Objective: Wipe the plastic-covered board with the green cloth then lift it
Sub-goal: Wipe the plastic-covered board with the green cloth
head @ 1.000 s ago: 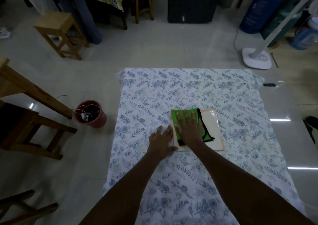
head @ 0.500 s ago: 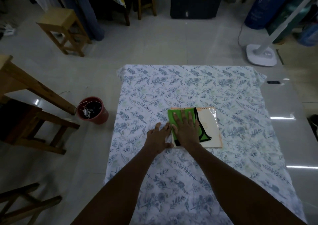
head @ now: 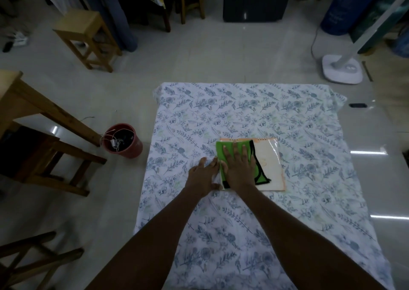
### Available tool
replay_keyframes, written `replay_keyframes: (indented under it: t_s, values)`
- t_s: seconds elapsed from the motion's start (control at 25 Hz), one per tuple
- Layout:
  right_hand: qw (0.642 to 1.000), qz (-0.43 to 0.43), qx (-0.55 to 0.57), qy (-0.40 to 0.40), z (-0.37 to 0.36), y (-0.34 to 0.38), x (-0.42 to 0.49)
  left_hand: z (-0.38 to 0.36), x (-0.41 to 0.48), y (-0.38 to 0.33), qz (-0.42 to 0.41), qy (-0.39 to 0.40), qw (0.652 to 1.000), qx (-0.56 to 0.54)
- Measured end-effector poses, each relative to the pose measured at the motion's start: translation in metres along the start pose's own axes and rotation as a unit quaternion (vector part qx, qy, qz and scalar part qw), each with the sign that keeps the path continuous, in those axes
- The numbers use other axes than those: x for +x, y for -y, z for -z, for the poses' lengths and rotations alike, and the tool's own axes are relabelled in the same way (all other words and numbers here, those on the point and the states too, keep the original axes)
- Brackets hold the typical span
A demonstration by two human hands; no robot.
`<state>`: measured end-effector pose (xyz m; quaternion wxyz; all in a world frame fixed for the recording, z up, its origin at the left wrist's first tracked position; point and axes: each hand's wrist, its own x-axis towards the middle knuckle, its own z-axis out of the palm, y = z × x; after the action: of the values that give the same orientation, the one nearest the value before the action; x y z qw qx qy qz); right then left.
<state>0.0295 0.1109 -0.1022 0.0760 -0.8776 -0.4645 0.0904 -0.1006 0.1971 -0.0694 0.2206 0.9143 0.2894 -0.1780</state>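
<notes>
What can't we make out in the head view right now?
- Left part of the board: covered by the green cloth and the right hand.
- Contents of the red bucket: dark and tangled, too small to name.
- Fan: its top is cut off by the frame edge.
- Left hand: contact with the board's edge unclear.

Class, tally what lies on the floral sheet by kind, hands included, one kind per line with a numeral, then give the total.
Hands: 2 (left hand, right hand)
Green cloth: 1
Plastic-covered board: 1
Total: 4
</notes>
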Motion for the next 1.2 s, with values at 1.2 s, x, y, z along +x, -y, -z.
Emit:
replay_keyframes:
  t_s: [1.2]
  values:
    - [0.998, -0.057, 0.002, 0.015, 0.023, -0.081, -0.008, 0.004, 0.009, -0.063, 0.014, 0.041, 0.998, 0.037]
